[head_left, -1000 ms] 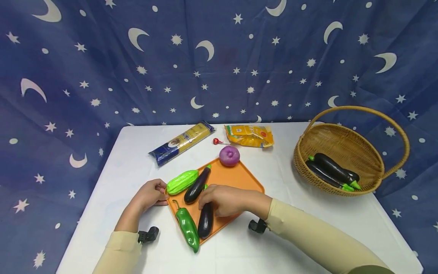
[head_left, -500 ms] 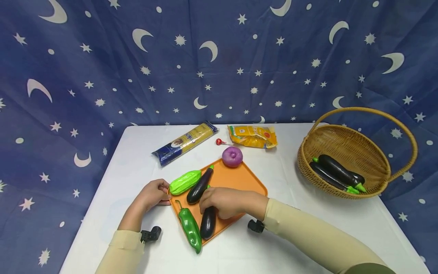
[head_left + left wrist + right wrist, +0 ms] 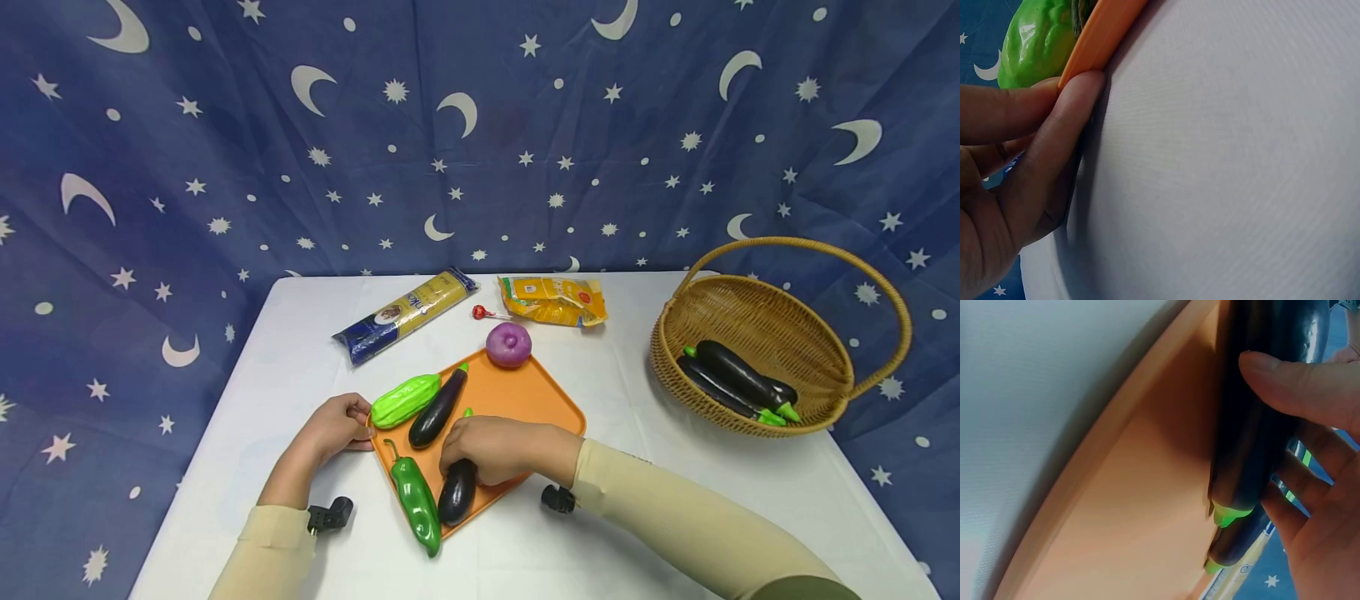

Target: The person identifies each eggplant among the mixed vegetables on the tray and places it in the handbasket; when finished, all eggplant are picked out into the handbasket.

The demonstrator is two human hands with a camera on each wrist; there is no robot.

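Observation:
On the orange tray (image 3: 536, 398), the right hand (image 3: 491, 448) grips a dark eggplant (image 3: 457, 493) around its middle. In the right wrist view, the thumb and fingers of the hand (image 3: 1316, 437) lie on opposite sides of that eggplant (image 3: 1254, 425). A second eggplant (image 3: 438, 408) rests on the tray to its left. The left hand (image 3: 335, 429) pinches the tray's left corner; in the left wrist view, thumb and finger (image 3: 1082, 94) hold the orange rim (image 3: 1100, 44). Beside this corner lie a light-green bumpy gourd (image 3: 406, 401) and a green pepper (image 3: 417, 502) along the front-left edge.
A purple onion (image 3: 508, 344) sits at the tray's back corner. Behind it are a lollipop (image 3: 480, 312), a yellow bag (image 3: 553, 301) and a blue-gold pasta packet (image 3: 407, 317). At right stands a wicker basket (image 3: 757, 308) with several eggplants (image 3: 731, 367) inside.
The gripped eggplant has turned slightly, its green tip shifting right. The right hand moved a little with it. The left hand stays on the tray corner; the whole view has shifted slightly.

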